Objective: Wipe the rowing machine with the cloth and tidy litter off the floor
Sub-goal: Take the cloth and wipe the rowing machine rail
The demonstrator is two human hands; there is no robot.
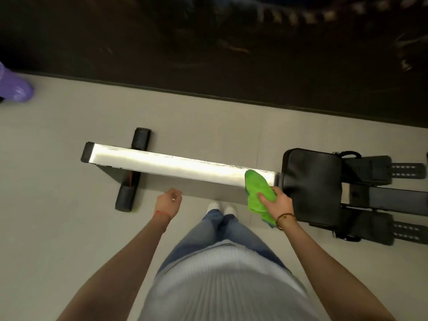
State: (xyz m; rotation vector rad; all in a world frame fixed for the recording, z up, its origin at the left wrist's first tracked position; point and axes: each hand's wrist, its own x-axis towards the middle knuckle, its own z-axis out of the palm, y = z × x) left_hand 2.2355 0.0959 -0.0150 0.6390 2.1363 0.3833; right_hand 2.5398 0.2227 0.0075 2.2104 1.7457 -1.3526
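Note:
The rowing machine lies across the floor in front of me, its shiny metal rail (162, 164) running left to right. Its black seat (312, 181) sits at the rail's right end, with the footrests and straps (379, 172) beyond it. My right hand (278, 202) grips a bright green cloth (257, 188), whose upper part lies on the rail just left of the seat. My left hand (170, 200) hangs loosely curled above the floor, near the rail's front side, holding nothing. No litter shows on the floor.
A black rear foot bar (133, 170) crosses under the rail's left end. A dark wall or mat (208, 54) runs along the far side. A purple object (14, 86) sits at the far left edge. My white shoes (222, 207) stand close to the rail.

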